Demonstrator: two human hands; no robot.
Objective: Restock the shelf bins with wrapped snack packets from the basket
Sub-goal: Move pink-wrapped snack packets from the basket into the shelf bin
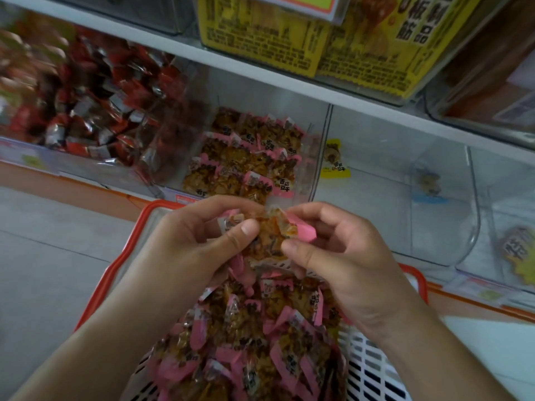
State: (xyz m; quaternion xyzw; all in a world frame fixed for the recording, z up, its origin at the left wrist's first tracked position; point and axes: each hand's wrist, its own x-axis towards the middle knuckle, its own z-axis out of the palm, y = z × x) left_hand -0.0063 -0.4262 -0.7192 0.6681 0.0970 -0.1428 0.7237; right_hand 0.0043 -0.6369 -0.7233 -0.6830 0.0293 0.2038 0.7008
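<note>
Both hands, left hand (199,241) and right hand (344,256), pinch pink packet (269,235) above basket (376,369)

Pink-edged clear snack packets (262,235) with brown contents are held above the white basket (373,369), red-rimmed and heaped with matching packets. The clear shelf bin (320,157) beyond holds them in rows.

Near, the basket (124,256) holds snack packets (246,342); beyond it, a shelf bin (318,157) holds more packets (246,151), another bin (434,180) to its right.
</note>
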